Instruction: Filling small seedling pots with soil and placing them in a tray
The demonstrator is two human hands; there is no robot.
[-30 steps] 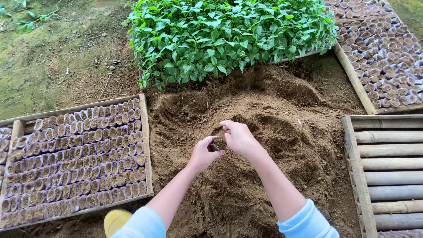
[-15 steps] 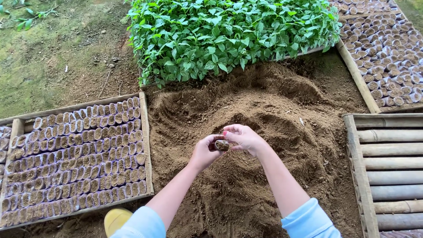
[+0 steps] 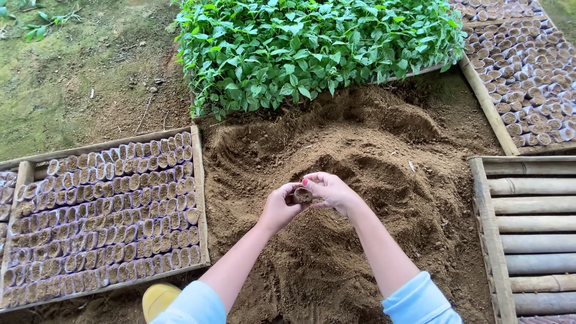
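Above a mound of loose brown soil [image 3: 360, 180], held between both hands: a small soil-filled nursery bag [image 3: 302, 195], left hand [image 3: 279, 207] curled around its side, right hand [image 3: 329, 191] with fingers pinched at its rim. To the left, just beside the mound, lay a wooden tray [image 3: 198, 198] packed with rows of filled bags; beyond, a dense bed of green seedlings [image 3: 312, 48]. At right, seen a slatted bamboo rack [image 3: 528, 228] and another tray of filled bags [image 3: 528, 72]; at bottom, a yellow boot tip [image 3: 157, 299].

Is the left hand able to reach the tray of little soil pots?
Probably yes. The left hand holds a small pot over the soil pile, and only bare soil lies between it and the tray.
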